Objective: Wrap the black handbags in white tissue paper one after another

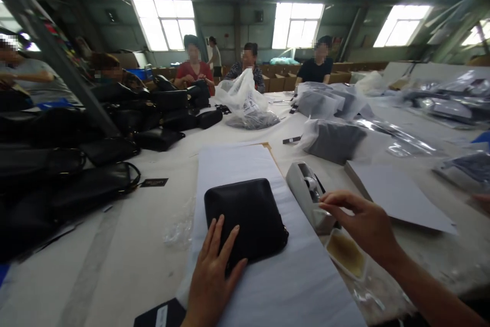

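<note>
A black zip pouch (245, 215) lies flat on a stack of white paper (233, 161) in front of me. My left hand (216, 268) rests on its lower left part, fingers spread. At the grey tape dispenser (319, 217), my right hand (362, 220) has thumb and forefinger pinched together by the tape end. Whatever is between those fingertips is too small to make out. Just below the dispenser sits a small white dish (346, 255) with something yellowish-brown in it.
Black bags (107, 179) are heaped along the left, under a slanting metal post (82, 82). Bags in translucent wrapping (333, 138) lie at the back right, near a white board (401, 194). A black tag (154, 182) lies left of the paper. Several people are across the table.
</note>
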Tool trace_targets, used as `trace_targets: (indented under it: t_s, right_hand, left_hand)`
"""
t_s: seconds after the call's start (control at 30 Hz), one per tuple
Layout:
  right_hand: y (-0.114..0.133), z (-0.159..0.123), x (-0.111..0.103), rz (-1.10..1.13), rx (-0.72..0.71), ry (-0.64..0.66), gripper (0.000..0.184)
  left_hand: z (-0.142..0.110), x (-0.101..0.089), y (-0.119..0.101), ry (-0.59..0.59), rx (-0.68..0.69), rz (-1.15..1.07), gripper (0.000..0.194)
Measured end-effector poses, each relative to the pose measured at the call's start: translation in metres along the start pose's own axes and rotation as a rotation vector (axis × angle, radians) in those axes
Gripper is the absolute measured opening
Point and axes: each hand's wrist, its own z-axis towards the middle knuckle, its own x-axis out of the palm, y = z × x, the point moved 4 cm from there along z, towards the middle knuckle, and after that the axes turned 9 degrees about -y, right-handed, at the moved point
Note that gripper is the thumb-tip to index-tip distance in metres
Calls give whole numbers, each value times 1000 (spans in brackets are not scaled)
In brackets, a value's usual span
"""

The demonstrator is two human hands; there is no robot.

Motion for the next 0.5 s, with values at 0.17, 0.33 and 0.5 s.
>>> trace_targets:
  t_s: [0.17,0.33,0.5]
  right_hand:
    - [35,60,110,11,-344,361,19]
    - [6,103,226,-324,-301,578,32]
    - [-41,131,284,-564,-62,530,60]
  left_hand:
    - [0,0,3,-67,64,41,67]
    - [-3,9,12,-163,196,63,69]
    - [-9,26,20,-279,187,47,63]
